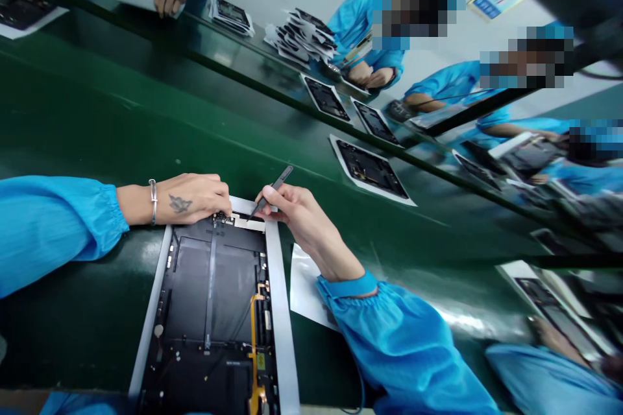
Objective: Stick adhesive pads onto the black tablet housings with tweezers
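Note:
An opened tablet (214, 311) lies in front of me, back cover off, with black battery panels, an orange flex cable and a pale frame. My left hand (195, 198), with a bracelet and a small tattoo, rests at the tablet's top edge, fingers curled down and pressing on a small connector part. My right hand (296, 211) pinches a thin dark pen-like tool (272, 189), its tip touching the tablet's top edge beside the left fingers.
The green conveyor belt (97, 123) runs diagonally, carrying another open tablet (370, 169). A white sheet (304, 285) lies under my right forearm. Across a rail, people in blue smocks handle more tablets (326, 98) and a stack of parts (304, 35).

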### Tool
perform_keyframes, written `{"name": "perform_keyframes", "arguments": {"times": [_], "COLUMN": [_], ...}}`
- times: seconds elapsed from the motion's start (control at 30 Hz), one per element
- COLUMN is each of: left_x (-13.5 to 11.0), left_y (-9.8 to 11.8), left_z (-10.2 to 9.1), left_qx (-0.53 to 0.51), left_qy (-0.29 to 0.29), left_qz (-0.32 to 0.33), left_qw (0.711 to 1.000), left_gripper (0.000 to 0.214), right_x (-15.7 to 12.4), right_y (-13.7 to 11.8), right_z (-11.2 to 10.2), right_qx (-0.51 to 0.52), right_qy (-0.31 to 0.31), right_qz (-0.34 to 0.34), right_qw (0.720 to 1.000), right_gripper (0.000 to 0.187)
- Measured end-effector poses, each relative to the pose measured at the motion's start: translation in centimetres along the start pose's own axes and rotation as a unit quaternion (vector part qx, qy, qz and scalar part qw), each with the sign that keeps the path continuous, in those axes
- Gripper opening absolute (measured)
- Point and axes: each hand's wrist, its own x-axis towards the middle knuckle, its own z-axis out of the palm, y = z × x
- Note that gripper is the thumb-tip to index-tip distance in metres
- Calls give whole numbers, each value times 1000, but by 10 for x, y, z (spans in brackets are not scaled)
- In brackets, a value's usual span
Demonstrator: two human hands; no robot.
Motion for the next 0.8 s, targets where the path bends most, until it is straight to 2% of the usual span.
{"name": "perform_keyframes", "arguments": {"times": [0.33, 0.8], "left_x": [3, 0], "left_y": [-12, -2], "left_z": [13, 3], "left_qx": [-8, 26], "left_qy": [17, -19], "left_qz": [14, 14], "left_qw": [1000, 999], "left_gripper": [25, 34], "right_x": [-1, -2], "right_y": [-2, -2], "right_z": [1, 3], "right_qx": [4, -22], "right_qy": [6, 8], "right_qz": [-4, -25], "right_qw": [1000, 999], "right_gripper": [53, 53]}}
